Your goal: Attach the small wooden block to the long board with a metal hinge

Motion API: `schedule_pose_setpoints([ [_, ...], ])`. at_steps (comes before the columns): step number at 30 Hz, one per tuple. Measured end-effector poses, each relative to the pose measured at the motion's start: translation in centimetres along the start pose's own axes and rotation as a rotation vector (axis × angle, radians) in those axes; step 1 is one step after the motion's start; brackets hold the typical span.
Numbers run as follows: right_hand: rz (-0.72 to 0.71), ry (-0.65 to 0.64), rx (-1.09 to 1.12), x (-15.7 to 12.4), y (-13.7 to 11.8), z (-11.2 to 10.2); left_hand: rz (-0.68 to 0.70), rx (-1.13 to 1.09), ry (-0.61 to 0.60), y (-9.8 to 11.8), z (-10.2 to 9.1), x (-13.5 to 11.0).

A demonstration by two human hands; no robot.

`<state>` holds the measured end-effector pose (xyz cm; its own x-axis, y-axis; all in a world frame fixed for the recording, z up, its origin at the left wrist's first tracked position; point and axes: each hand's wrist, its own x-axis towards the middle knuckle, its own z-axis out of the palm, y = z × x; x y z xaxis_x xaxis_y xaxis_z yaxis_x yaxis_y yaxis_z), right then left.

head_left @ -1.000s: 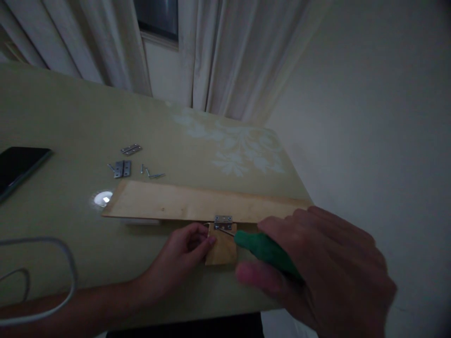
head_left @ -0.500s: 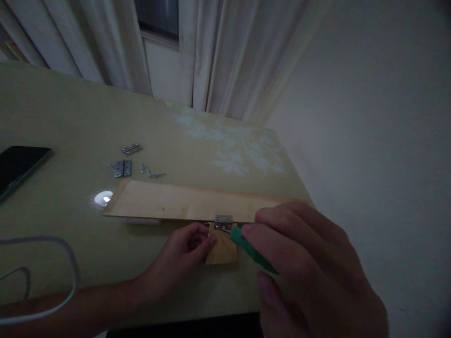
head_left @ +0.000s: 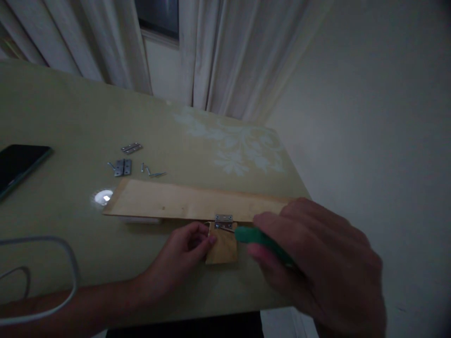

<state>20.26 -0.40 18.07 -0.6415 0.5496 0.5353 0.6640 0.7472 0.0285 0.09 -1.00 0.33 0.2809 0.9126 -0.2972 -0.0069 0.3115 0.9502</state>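
Observation:
My right hand [head_left: 317, 263] is wrapped round a green-handled screwdriver [head_left: 259, 239], whose thin metal tip rests on a small silver hinge [head_left: 223, 220]. The hinge bridges a long pale wooden board [head_left: 183, 202] and a small square wooden block [head_left: 222, 246] lying in front of it. My left hand [head_left: 183, 251] is closed against the left edge of the block, fingers pinched near the hinge; what is between them is hidden.
Two loose hinges [head_left: 123, 166] and several screws [head_left: 151, 172] lie on the yellow-green table [head_left: 70, 122] behind the board. A dark phone [head_left: 19, 164] sits at the far left, a white cable [head_left: 45, 272] at the near left. The table's right edge drops off beside my right hand.
My right hand has shifted its grip on the screwdriver handle, turning it, while the tip stays at the hinge. My left hand and the wood have not moved.

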Motion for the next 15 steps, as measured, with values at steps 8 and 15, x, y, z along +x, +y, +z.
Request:
schedule_pose_setpoints([
  [8,-0.042,0.093,-0.083,0.05,0.16,0.23,-0.009,-0.009,-0.001,0.25,0.05,-0.08],
  [15,-0.090,0.060,0.004,0.22,0.38,-0.17,-0.007,0.004,0.004,0.35,0.09,-0.14],
])
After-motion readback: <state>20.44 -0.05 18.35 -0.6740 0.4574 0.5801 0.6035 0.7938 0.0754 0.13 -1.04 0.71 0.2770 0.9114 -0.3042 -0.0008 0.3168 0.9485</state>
